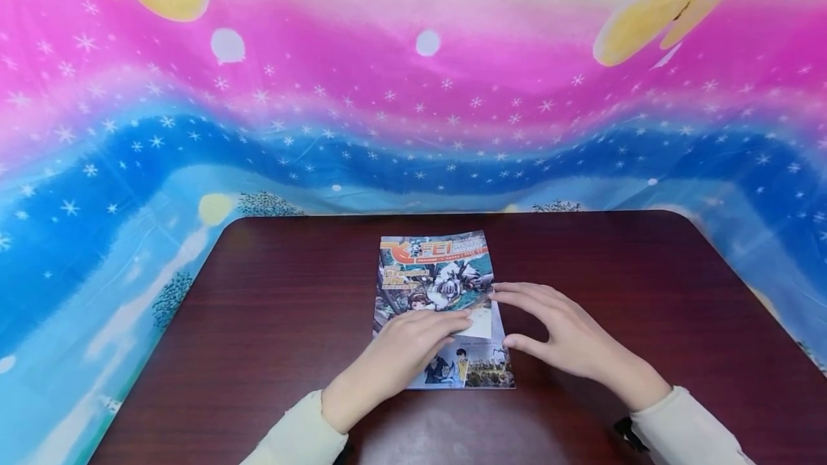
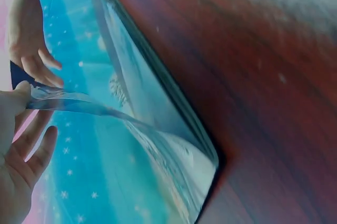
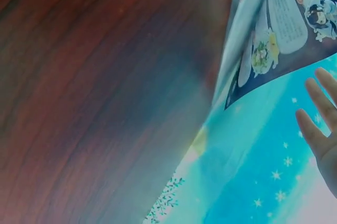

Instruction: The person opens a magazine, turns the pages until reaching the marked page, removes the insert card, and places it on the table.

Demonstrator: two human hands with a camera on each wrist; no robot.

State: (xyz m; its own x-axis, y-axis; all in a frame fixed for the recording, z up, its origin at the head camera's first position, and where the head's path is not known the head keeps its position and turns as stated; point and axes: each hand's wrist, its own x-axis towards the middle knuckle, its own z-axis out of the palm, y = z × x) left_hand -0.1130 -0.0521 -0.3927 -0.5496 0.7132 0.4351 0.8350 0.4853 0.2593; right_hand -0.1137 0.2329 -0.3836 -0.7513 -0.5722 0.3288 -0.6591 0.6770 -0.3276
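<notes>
A magazine (image 1: 436, 257) with an illustrated cover lies on the table, its lower part lifted and curled. My left hand (image 1: 413, 343) reaches over the lower left of the magazine. In the left wrist view the thumb of the left hand (image 2: 16, 145) pinches the edge of the raised page (image 2: 89, 105), which bends up from the stack. At the magazine's right edge is my right hand (image 1: 568, 332), fingers extended and thumb apart. In the right wrist view, the right hand (image 3: 326, 139) has spread fingers beside a page with text and small cartoon figures (image 3: 289, 29).
The dark reddish-brown table (image 1: 271, 285) has a glossy wood-grain top with rounded far corners. A pink and blue cloth (image 1: 362, 106) with snowflakes hangs behind it and along its sides.
</notes>
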